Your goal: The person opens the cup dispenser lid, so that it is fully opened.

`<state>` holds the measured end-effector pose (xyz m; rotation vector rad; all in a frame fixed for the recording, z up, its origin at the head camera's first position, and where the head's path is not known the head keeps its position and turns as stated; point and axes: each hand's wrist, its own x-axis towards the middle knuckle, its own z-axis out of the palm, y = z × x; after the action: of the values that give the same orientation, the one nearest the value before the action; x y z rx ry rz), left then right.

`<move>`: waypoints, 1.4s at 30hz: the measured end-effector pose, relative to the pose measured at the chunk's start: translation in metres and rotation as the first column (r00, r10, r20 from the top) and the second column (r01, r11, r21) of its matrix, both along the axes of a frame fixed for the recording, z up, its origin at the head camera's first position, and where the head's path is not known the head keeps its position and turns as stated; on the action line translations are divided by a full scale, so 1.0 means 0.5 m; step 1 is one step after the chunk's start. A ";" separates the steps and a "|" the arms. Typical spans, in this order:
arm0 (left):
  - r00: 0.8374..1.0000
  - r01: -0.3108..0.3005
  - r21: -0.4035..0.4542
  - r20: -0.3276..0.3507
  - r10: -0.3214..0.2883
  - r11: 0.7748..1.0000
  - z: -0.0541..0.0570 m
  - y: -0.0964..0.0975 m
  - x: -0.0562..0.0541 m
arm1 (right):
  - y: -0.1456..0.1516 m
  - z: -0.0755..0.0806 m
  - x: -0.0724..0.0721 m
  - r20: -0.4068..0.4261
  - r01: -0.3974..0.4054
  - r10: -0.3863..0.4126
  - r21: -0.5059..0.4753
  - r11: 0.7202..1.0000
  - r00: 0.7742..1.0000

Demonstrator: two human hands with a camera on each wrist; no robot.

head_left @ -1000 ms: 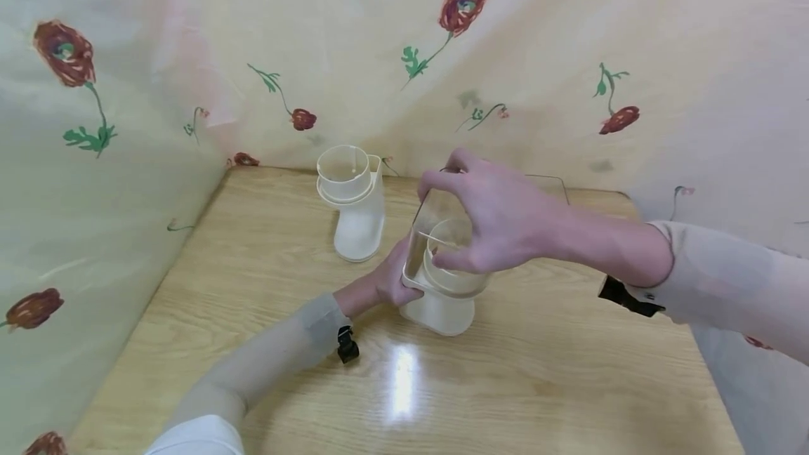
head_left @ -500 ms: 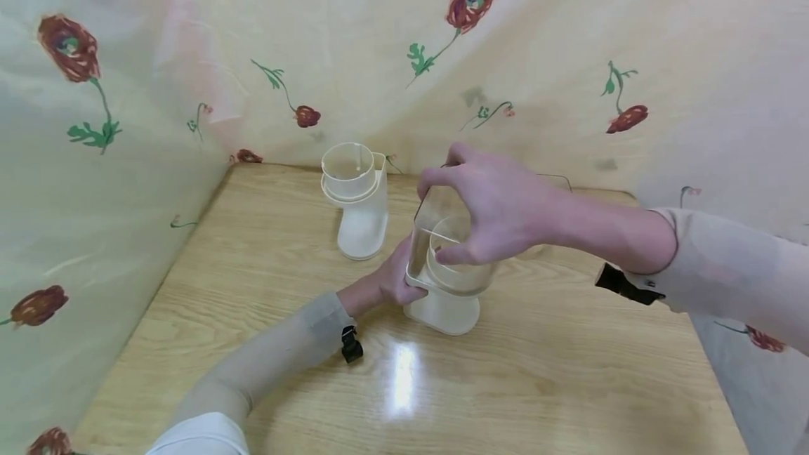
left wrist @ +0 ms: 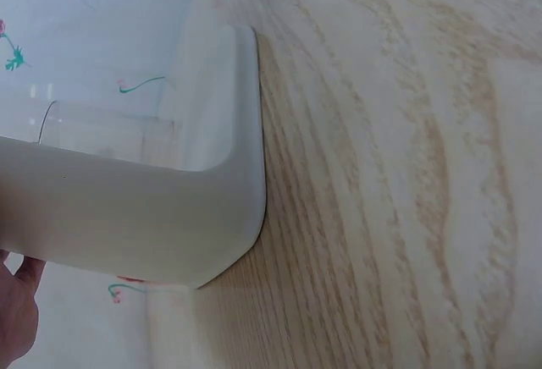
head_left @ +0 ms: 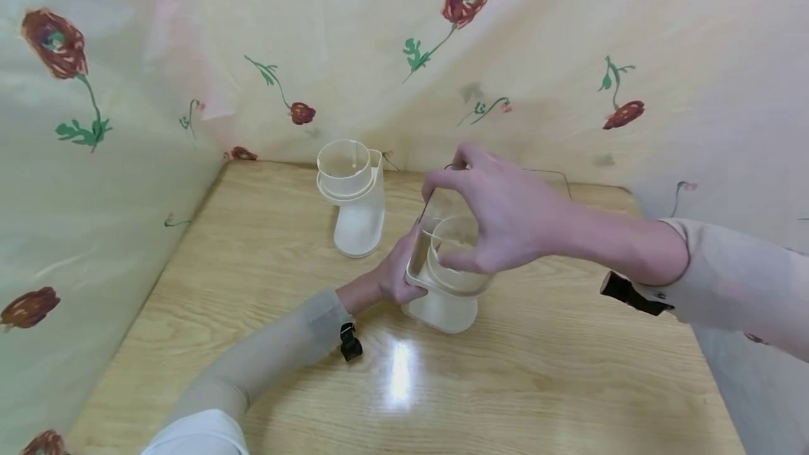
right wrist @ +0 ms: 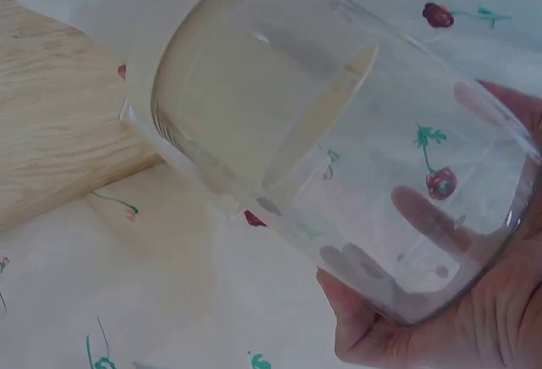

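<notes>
My left hand [head_left: 398, 272] grips the upright back of a white plastic stand [head_left: 442, 311], which has a broad rounded foot and a raised ring on top. In the left wrist view the foot of this stand [left wrist: 246, 149] is flat against the table. From above, my right hand [head_left: 512, 209] holds a clear cylindrical container [head_left: 451, 206], thumb on one side and fingers curled over the other. The ring shows through the clear wall. In the right wrist view, the container's [right wrist: 339, 132] far end meets the white ring, while its rounded end lies in my right palm.
A second white stand [head_left: 360, 223] with the same ring stands at the back left of the wooden table [head_left: 569, 371]. Behind my right forearm shows the outline of another clear container, also seen in the left wrist view as a transparent cylinder [left wrist: 102, 132]. Flowered cloth [head_left: 354, 48] hangs behind.
The head view shifts a little. Both hands, the stand and the clear container keep nearly the same position.
</notes>
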<state>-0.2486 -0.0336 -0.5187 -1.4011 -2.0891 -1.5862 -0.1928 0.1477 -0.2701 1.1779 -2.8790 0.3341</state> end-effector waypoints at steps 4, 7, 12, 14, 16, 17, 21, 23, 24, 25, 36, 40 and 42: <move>1.000 -0.007 0.008 0.025 0.007 1.000 -0.001 -0.002 0.003 | -0.004 0.011 -0.012 0.032 -0.029 0.028 0.027 0.999 0.999; 0.999 -0.015 0.007 0.033 0.015 1.000 -0.003 -0.004 0.006 | -0.006 0.017 -0.016 0.066 -0.024 0.021 0.056 0.998 0.998; 1.000 -0.018 0.002 0.013 0.018 1.000 -0.005 -0.009 0.007 | -0.008 0.019 -0.009 0.062 -0.004 0.000 0.065 0.998 0.998; 1.000 -0.020 0.005 0.007 0.020 1.000 -0.006 -0.011 0.008 | -0.009 0.015 -0.002 0.046 0.004 -0.006 0.054 0.999 0.999; 1.000 -0.029 0.004 0.002 0.029 1.000 -0.007 -0.013 0.008 | -0.010 0.012 0.005 0.033 0.009 -0.011 0.045 0.999 0.999; 1.000 -0.031 0.005 -0.002 0.031 0.999 -0.007 -0.014 0.008 | -0.011 0.012 0.006 0.028 0.007 -0.008 0.042 0.999 1.000; 0.998 -0.057 -0.001 -0.015 0.057 0.998 -0.008 -0.015 0.009 | -0.011 0.016 0.002 0.044 -0.021 0.019 0.048 0.999 0.999; 0.997 -0.068 -0.004 -0.020 0.068 0.998 -0.008 -0.014 0.010 | -0.010 0.020 -0.006 0.063 -0.038 0.034 0.061 0.997 0.997; 0.997 -0.071 -0.004 -0.018 0.071 0.997 -0.007 -0.013 0.011 | -0.009 0.022 -0.010 0.077 -0.044 0.039 0.066 0.997 0.996; 0.997 -0.071 -0.003 -0.010 0.071 0.997 -0.007 -0.012 0.012 | -0.009 0.023 -0.013 0.089 -0.048 0.041 0.070 0.996 0.995; 0.999 -0.031 0.011 -0.006 0.031 0.999 -0.006 0.005 0.010 | 0.002 0.026 -0.009 0.090 0.011 -0.020 0.100 0.995 0.996; 1.000 -0.013 0.017 0.020 0.013 1.000 -0.006 0.003 0.011 | 0.000 0.030 -0.010 0.075 -0.012 0.004 0.109 0.994 0.997; 0.999 -0.009 0.032 0.043 0.007 0.999 -0.008 0.000 0.010 | -0.007 0.035 -0.015 0.082 -0.041 0.032 0.115 0.992 0.996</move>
<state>-0.2435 -0.0338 -0.5226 -1.3587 -2.0810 -1.6535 -0.2004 0.1443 -0.2528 1.2648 -2.9860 0.2212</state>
